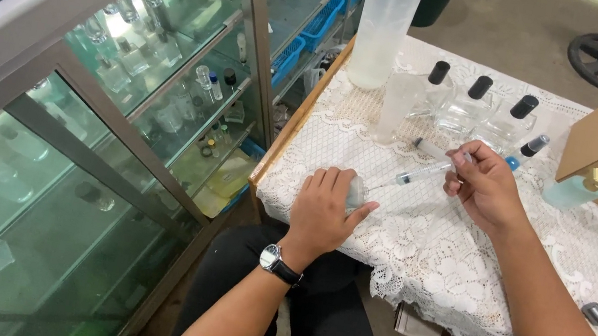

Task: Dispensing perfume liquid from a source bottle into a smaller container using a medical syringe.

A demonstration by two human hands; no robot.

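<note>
The slim clear plastic syringe [418, 172] lies slantwise above the white lace-covered table [446, 257], its long axis running from about two o'clock, where the right hand [483, 187] pinches the barrel, down to about eight o'clock, where the needle tip meets the small clear glass bottle [356, 192]. That bottle sits at the table's near left corner, wrapped by the left hand [322, 211], whose grip is closed around it, thumb just beside the mouth. The right hand's grip is closed on the syringe, fingers curled along the barrel. The bottle lies at eight o'clock from the right hand, near but apart. A second syringe [432, 149] rests just beyond, at twelve o'clock.
</note>
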